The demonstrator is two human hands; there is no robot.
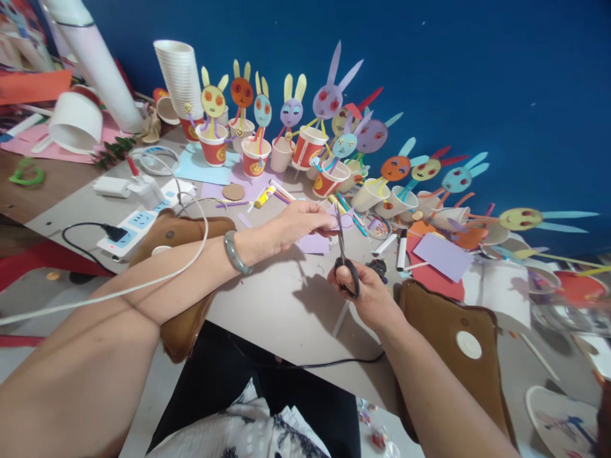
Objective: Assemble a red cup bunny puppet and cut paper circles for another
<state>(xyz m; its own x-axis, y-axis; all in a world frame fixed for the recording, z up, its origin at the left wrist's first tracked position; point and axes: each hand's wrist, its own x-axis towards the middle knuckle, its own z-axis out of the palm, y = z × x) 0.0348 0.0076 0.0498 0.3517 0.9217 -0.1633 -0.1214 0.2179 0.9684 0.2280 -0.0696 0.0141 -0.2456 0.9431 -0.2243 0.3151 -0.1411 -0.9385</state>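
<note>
My right hand (365,289) grips a pair of scissors (352,278) by its black handles, blades pointing up and away from me. Pinched in the fingers of my left hand (298,226) is a small piece of purple paper (344,221), which lies against the scissor blades. Whether the blades are cutting into it I cannot make out. Below my left fingers a flat purple paper sheet (314,244) rests on the table (281,305). A grey-green bangle (233,252) circles my left wrist.
Paper cups with rabbit-faced figures, such as a purple rabbit (327,100), line the blue wall. At left stand a cup stack (179,76) and a power strip (138,219); a white cable (203,245) crosses my left forearm. Brown cushions (453,343) flank me. Markers (401,249) lie at right.
</note>
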